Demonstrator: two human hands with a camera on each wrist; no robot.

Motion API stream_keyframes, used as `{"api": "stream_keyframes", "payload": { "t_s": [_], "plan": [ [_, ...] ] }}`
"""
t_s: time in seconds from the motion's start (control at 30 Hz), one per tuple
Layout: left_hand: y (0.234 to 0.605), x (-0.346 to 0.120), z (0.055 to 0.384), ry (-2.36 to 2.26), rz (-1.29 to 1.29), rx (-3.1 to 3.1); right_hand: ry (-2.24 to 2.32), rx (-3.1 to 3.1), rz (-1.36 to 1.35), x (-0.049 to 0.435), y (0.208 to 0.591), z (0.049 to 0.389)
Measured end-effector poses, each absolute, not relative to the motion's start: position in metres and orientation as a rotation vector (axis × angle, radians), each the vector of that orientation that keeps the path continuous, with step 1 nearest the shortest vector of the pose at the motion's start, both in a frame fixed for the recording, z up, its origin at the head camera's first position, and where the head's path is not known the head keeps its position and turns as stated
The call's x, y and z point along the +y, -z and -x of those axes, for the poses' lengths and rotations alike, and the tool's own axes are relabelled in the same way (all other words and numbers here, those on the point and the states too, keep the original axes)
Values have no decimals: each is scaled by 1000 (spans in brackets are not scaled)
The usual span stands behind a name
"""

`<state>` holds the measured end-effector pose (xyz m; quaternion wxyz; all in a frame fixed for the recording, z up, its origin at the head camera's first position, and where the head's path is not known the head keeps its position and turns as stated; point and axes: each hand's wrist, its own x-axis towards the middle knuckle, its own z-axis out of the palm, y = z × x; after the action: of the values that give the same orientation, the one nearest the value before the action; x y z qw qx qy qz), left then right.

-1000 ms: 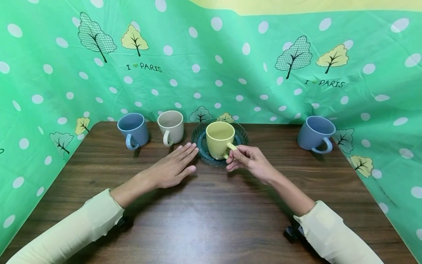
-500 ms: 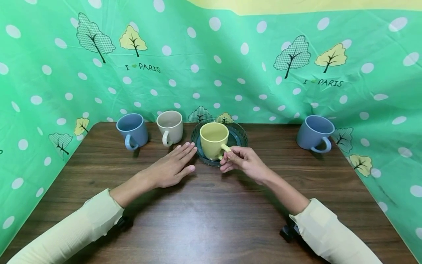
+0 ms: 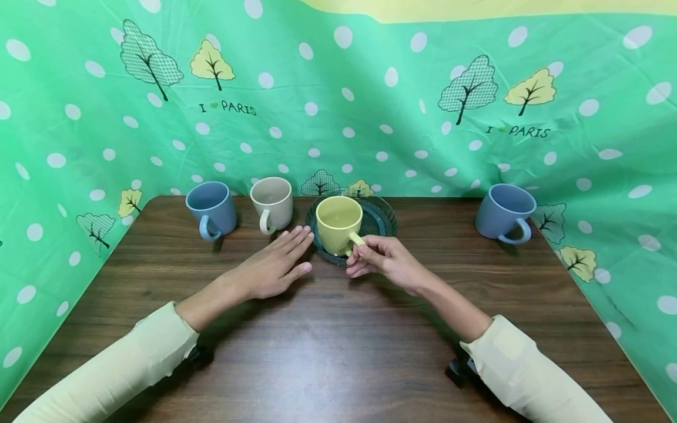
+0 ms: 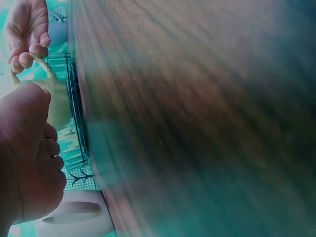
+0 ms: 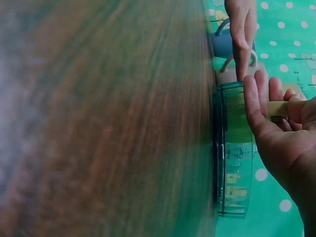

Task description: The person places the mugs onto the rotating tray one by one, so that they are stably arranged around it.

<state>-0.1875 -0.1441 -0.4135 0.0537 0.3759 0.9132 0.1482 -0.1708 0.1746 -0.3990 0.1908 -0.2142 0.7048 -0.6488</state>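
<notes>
There goes the yellow mug (image 3: 333,232), shifted left inside the glass dish (image 3: 385,222), its handle (image 3: 356,238) pinched in the right hand (image 3: 388,263); we judge that frees the dish's right side. Beside the dish's left rim, we see the left hand (image 3: 275,267), straight-fingered; whether touching, we can't tell.

With the dish (image 3: 379,223) as clock centre on the table (image 3: 317,352), the held mug (image 3: 337,232) sits inside it toward 9 o'clock, its handle (image 3: 356,238) at about 4 with the right hand (image 3: 388,263) on it, while the left hand (image 3: 275,267) is at 8 o'clock, near the dish. Between 9 and 10 stands the neighbouring mug (image 3: 276,205), with the outer mug (image 3: 218,211) beyond it at 9; the lone mug (image 3: 499,217) stands well apart at 3. Behind everything, at 12 o'clock, hangs the cloth (image 3: 338,76).
</notes>
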Motion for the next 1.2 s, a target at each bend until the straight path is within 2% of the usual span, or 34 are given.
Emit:
{"api": "stream_keyframes", "payload": {
  "t_s": [0.6,0.9,1.2],
  "plan": [
    [412,-146,188,-460,-1151,2784,1679,2120,492,180,389,174],
    [413,-147,191,-490,-1129,2773,1424,2629,606,182,386,171],
    [414,-150,197,-527,-1081,2743,1337,2743,724,177,388,169]
  ]
}}
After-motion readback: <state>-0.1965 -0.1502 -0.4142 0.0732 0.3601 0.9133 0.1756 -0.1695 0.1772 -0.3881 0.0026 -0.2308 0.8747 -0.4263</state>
